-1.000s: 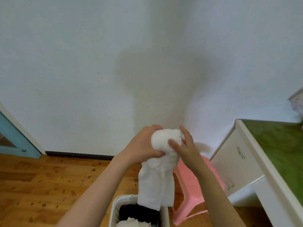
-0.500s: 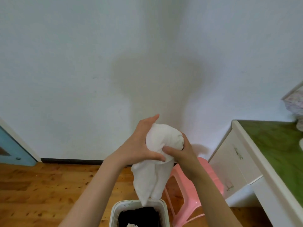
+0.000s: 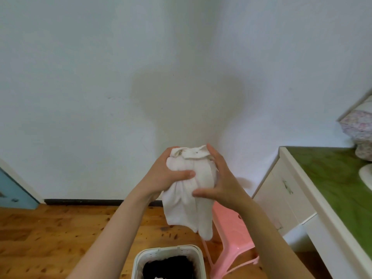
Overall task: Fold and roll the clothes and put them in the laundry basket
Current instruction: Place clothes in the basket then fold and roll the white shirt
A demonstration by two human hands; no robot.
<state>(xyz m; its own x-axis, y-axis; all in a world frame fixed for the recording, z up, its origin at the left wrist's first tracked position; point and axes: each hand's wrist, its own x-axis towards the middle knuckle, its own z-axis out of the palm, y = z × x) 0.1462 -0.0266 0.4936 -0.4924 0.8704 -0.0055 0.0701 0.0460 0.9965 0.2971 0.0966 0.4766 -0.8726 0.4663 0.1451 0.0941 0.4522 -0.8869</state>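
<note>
Half-rolled white garment (image 3: 187,208) in mid-air
My left hand (image 3: 169,176) and right hand (image 3: 221,184) clench it above the laundry basket (image 3: 138,260); the hanging tail could drag the roll loose if my fingers (image 3: 211,154) slacken

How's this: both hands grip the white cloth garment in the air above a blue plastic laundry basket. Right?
Wrong colour. In the head view, left hand and right hand grip the white cloth garment above a white plastic laundry basket, not blue.
</note>
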